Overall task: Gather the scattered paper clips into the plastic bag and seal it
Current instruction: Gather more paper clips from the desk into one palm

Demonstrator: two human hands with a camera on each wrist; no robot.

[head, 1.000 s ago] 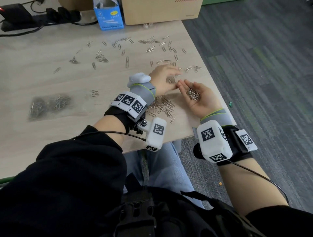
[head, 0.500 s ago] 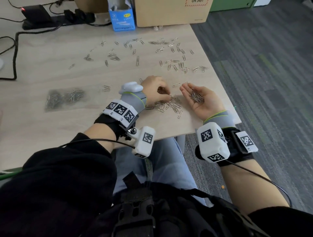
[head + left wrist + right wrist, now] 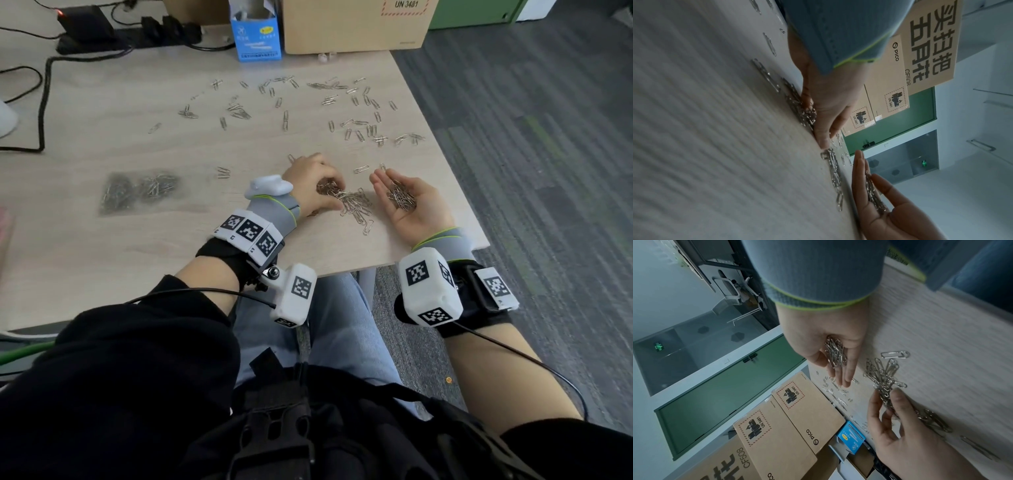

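Our left hand [image 3: 313, 186] has curled onto the heap of clips [image 3: 354, 205]; our right hand [image 3: 411, 205] is still cupping a palmful of clips [image 3: 400, 197], fingers open; the plastic bag [image 3: 144, 190] is lying apart.

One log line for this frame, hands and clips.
left hand: raking paper clip pile | right hand: palm up, cupping clips | plastic bag: untouched

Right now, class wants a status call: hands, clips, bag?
Left hand pinching clips from heap. Right hand open, palm up, cupping a batch of clips. Plastic bag flat, far left, part filled. Many clips still scattered.
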